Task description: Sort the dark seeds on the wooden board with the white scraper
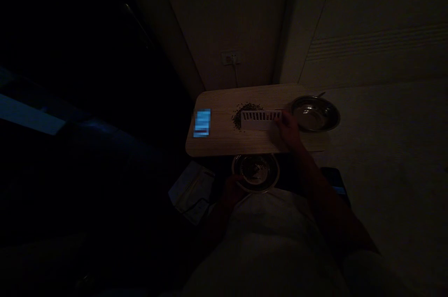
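Observation:
In dim light, my right hand (290, 131) grips the right end of a flat white strip with a row of slots (257, 122). The strip lies over a pile of small dark grains (239, 118), spread on a wooden table (219, 143). My left hand (231, 189) is closed on the left rim of a metal bowl (275, 173), held below the table's front edge at my lap. Some dark bits lie inside that bowl. A second, larger metal bowl (334, 119) stands at the table's right end, with a thin handle showing behind its rim.
A lit phone screen (202, 123) lies at the table's left end. A pale box or bag (192, 192) with a dark strap is below on the left. On the right is a dark object (334, 180). A wall socket (230, 58) holds a plugged cord behind the table.

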The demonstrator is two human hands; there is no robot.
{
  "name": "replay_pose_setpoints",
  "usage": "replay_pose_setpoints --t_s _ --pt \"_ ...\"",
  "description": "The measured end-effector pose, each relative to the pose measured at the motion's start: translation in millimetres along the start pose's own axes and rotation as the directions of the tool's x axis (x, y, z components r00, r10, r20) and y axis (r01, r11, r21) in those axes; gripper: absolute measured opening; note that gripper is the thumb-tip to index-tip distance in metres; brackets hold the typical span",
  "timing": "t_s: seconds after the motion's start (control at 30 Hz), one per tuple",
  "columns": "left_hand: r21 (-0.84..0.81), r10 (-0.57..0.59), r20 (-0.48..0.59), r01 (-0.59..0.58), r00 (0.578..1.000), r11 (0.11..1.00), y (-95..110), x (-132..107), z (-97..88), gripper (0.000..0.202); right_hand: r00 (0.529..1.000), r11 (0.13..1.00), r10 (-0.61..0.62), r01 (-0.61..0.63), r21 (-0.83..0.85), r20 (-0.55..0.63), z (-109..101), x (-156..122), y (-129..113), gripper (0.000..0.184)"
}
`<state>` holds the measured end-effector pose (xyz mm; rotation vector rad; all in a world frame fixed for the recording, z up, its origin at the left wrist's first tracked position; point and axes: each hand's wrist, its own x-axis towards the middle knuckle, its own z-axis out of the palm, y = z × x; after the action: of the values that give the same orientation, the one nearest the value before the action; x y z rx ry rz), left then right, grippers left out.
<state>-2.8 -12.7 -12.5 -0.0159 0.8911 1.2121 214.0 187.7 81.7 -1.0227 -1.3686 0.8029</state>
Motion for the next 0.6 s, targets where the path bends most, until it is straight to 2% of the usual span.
replay_pose_setpoints --t_s 0.23,0.4,0.6 --pt "0.012 -0.019 -0.068 0.020 0.997 1.000 -1 -4 3.8 0.033 0.999 1.000 0.011 -0.012 0.012 0.032 5 -2 -3 0.030" --pt "0.013 -0.058 -0.063 0.059 0.996 0.998 2 -1 10.6 0.034 0.999 0.999 0.000 -0.002 0.032 0.050 8 0 -1 0.032" --pt "0.012 -0.028 -0.047 0.029 0.999 1.000 3 -8 13.9 0.029 0.996 1.000 0.023 -0.024 0.009 0.085 11 0 1 0.030"
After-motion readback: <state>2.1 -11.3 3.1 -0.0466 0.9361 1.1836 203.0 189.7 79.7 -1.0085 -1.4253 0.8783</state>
